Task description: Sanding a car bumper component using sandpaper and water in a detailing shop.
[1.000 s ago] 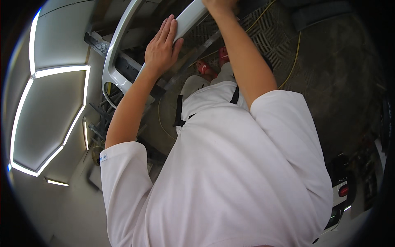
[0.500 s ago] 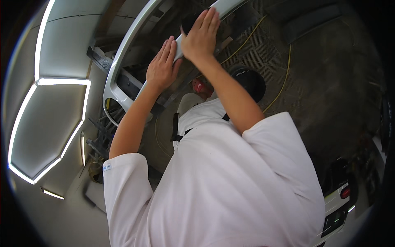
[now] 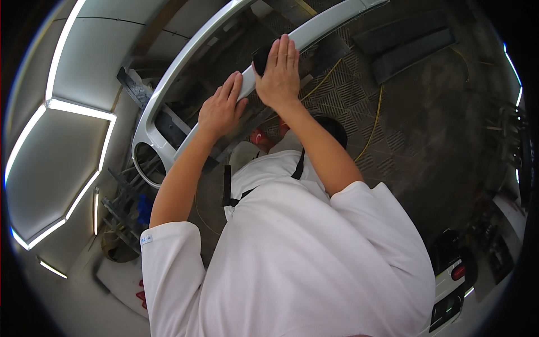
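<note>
Above the floor [image 3: 410,135], the right hand [image 3: 279,81], straight fingers [image 3: 282,51] holding a black pad [image 3: 261,58], had come back along the white frame [image 3: 317,29] beside the flattened, ungripping left hand [image 3: 219,111], bringing the pad to that stretch.

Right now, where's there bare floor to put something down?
The dark floor right of the yellow cord, nearer than the dark panel, looks bare. Around the silver frame it's crowded: left hand, right hand, black pad.
</note>
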A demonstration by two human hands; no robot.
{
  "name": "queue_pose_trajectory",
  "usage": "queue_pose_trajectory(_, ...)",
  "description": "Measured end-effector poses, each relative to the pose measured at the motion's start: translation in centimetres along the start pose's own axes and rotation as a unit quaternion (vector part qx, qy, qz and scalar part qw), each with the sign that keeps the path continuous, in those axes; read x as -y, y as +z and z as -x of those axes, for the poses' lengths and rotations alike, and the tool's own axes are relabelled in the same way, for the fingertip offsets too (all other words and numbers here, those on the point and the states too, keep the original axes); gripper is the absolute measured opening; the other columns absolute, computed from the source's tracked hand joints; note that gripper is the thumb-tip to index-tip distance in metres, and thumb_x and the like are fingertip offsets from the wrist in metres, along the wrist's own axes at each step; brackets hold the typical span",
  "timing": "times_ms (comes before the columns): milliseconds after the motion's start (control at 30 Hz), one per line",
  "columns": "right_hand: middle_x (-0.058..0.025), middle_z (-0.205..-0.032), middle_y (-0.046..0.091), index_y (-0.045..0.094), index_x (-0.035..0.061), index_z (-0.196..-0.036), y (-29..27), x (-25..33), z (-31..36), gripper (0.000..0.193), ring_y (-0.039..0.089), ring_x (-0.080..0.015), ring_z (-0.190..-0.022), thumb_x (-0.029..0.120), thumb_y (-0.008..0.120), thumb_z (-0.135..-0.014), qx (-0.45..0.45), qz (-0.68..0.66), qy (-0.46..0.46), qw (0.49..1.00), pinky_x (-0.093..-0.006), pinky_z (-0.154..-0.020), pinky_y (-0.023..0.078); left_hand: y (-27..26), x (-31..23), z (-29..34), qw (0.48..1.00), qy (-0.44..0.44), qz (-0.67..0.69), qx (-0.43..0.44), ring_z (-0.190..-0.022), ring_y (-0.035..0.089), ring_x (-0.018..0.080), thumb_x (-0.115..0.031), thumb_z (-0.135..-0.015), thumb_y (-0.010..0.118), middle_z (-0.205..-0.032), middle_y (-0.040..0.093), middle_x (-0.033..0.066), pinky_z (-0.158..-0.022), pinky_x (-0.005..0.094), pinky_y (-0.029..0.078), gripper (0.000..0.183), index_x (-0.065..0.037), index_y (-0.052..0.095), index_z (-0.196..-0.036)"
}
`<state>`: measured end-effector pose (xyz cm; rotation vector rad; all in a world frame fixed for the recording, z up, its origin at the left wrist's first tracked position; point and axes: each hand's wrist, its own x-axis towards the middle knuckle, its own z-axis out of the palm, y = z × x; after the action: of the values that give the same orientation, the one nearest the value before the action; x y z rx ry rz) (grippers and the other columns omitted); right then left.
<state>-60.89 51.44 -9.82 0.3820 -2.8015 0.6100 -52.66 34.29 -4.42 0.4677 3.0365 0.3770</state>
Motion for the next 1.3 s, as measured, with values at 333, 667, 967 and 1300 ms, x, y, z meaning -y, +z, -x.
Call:
queue_pose_trajectory(333,-0.0351,-0.162,0.025,0.027,-0.0143,-0.153,0.2,-3.4,-3.8,0.086,0.023,-0.0479,-0.152,0.048,0.055,-0.100,-0.044,-0.016,0.045,0.998,-0.0576,-0.126,0.017,0.5,0.1,-0.3,1.000,-0.007,-0.013,-0.010,-0.118,0.063,0.0305,-0.031,-0.100,0.060,-0.154,0.048,0.0121,-0.089,0.0411,0.059,0.066,-0.001,0.039,-0.155)
queue_pose_trajectory(667,-0.0299,-0.164,0.027,0.036,-0.0124,-0.151,-1.4,-15.3,-12.5,0.079,0.023,-0.0433,-0.153,0.051,0.045,-0.104,-0.068,0.041,0.089,0.993,-0.0606,-0.124,0.017,0.1,-0.7,-0.3,1.000,-0.004,0.006,-0.010,-0.115,0.063,0.0313,-0.030,-0.098,0.062,-0.152,0.049,0.0132,-0.090,0.0421,0.057,0.066,-0.003,0.040,-0.155)
queue_pose_trajectory(967,-0.0255,-0.167,0.024,0.030,-0.0082,-0.156,-2.1,-11.2,-7.2,0.084,0.023,-0.0393,-0.156,0.055,0.046,-0.103,-0.006,0.037,-0.018,0.999,-0.0597,-0.126,0.013,0.0,-1.0,0.1,0.999,-0.020,0.000,-0.048,-0.111,0.063,0.0307,-0.032,-0.098,0.062,-0.128,0.058,0.0153,-0.089,0.0412,0.055,0.065,-0.007,0.042,-0.155)
queue_pose_trajectory(1300,-0.0293,-0.167,0.022,0.025,-0.0091,-0.158,-1.4,1.2,3.0,0.084,0.019,-0.0419,-0.156,0.049,0.050,-0.102,0.087,-0.042,-0.110,0.989,-0.0638,-0.125,0.008,1.1,-0.7,0.7,0.993,-0.061,-0.026,-0.101,-0.101,0.064,0.0258,-0.040,-0.095,0.067,-0.116,0.060,0.0138,-0.078,0.0384,0.057,0.069,-0.001,0.048,-0.149)
